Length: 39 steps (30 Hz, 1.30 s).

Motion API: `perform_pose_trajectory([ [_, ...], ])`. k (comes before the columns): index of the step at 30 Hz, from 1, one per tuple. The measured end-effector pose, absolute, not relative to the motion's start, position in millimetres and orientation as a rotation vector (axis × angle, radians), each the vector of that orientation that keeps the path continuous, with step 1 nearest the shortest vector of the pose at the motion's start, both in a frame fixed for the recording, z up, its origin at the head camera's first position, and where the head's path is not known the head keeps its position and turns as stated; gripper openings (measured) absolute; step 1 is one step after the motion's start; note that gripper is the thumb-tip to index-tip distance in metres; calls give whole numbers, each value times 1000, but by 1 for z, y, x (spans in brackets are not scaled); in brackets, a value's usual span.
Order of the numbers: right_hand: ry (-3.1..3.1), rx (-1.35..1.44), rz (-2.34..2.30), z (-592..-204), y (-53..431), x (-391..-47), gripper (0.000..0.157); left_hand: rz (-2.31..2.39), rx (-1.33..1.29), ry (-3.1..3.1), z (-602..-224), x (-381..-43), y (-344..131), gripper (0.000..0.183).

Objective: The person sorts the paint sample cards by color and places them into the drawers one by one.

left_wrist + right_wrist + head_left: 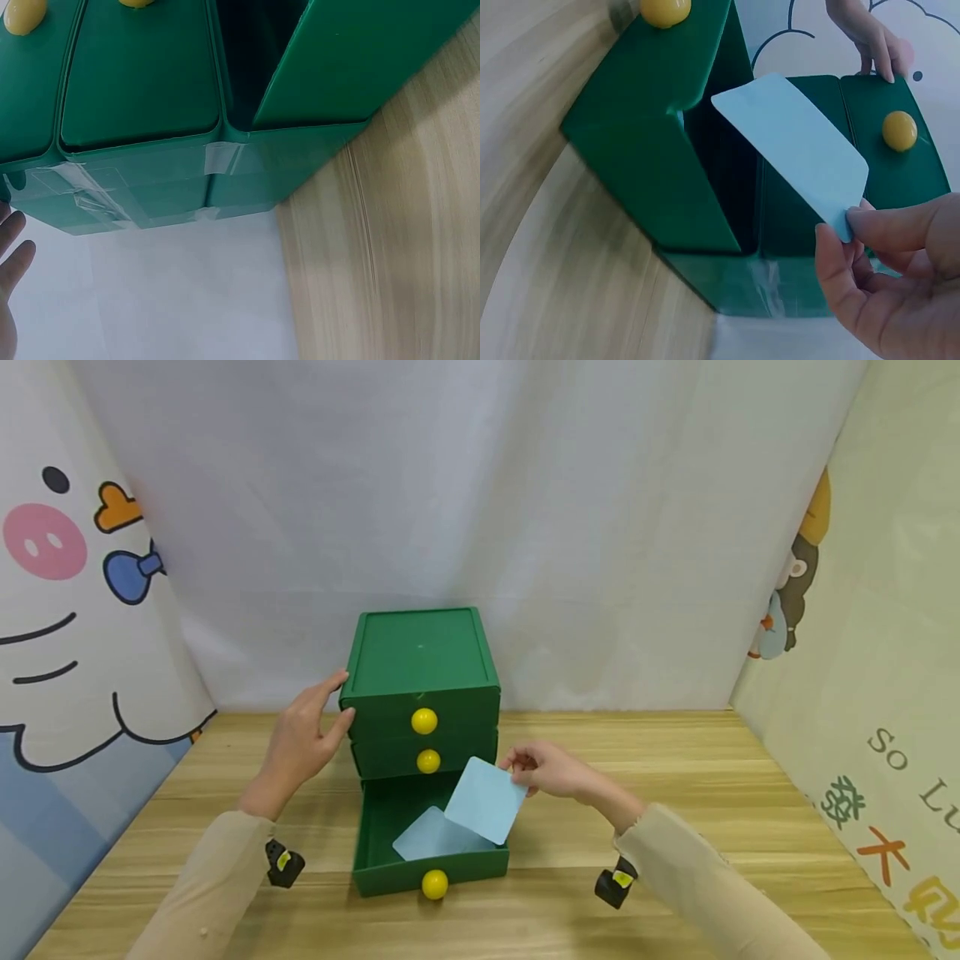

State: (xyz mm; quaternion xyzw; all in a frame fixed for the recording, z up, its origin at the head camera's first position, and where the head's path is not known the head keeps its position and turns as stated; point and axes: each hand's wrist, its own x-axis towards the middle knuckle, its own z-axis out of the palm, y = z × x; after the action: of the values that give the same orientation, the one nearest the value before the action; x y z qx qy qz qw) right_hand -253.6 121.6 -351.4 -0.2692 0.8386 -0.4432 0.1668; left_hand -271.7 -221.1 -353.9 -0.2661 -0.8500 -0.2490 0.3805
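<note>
A green drawer box (420,652) with three stacked drawers and yellow round knobs stands on the table. Its bottom drawer (393,877) is pulled out, the upper two closed. A light blue square card (486,800) is pinched at one corner between thumb and fingers of my right hand (551,770), tilted over the drawer's right side. Inside that drawer lies another light blue card (435,837), partly covered by the held one. My left hand (300,735) rests on the box's upper left side, fingertips at the top edge and thumb near the front corner.
The wooden table (660,760) extends on both sides of the box. Behind it hangs a plain white cloth (600,527). Printed cartoon cloths stand at the left (82,635) and right. Clear tape (97,195) runs along the box's side.
</note>
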Motion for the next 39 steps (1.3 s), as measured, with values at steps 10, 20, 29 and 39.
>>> perform_pose_trajectory([
  [10,2366,-804,-1271,-366,78,-257,16,-637,-677,-2169,-355,-272,-221,50],
  [20,2322,-798,-1265,-386,46,-253,20,-638,-678,-2172,-354,-272,-220,50],
  [29,2328,-786,-1263,-401,29,-253,21,-642,-678,-2165,-354,-271,-222,49],
  [39,2340,-750,-1227,-418,16,-256,23,-643,-684,-2154,-355,-272,-221,47],
])
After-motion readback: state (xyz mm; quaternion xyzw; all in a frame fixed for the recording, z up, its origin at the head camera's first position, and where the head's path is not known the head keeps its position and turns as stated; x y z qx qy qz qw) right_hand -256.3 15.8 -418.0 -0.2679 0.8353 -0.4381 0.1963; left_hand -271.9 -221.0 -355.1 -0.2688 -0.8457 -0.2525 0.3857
